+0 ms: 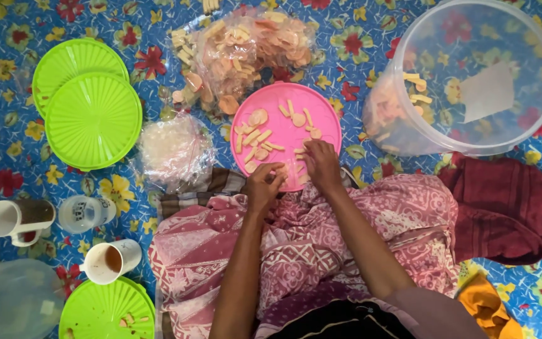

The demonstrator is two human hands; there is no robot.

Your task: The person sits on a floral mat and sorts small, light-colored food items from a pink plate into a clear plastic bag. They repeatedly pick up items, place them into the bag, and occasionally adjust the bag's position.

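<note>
Pink patterned cloth (321, 251) over the person's lap lies closest to the lens, and both forearms reach forward across it to the pink plate (283, 103), whose near rim sits on the lap's far edge. Pale crackers (260, 117), some round and some stick-shaped, are scattered over the plate's left and near parts. The left hand (263, 188) curls at the near rim, its grip pinched over a few pieces there, though I cannot tell whether it actually holds one. The right hand (322, 164) rests just beside it, fingertips down among the crackers at the plate's right near edge, its grip loosely closed on or over small pieces; the pictures do not settle which.

My worry is the plate's footing: half on cloth, half on the floral floor mat (7, 125), it could tip if a hand presses its near rim, spilling pieces into the folds. Thin crackers may also snap under a hard pinch.

Beyond the plate a clear plastic bag (246, 50) of the same crackers lies open-looking, touching the plate's far edge. To the right a large clear tub (534, 94) lies on its side with crackers inside. Left of the plate lies a smaller bag (174, 150), then two stacked green lids (92, 119). Cups (111, 260) and another green lid (105, 311) lie near left; a dark red cloth (503, 207) lies right.
</note>
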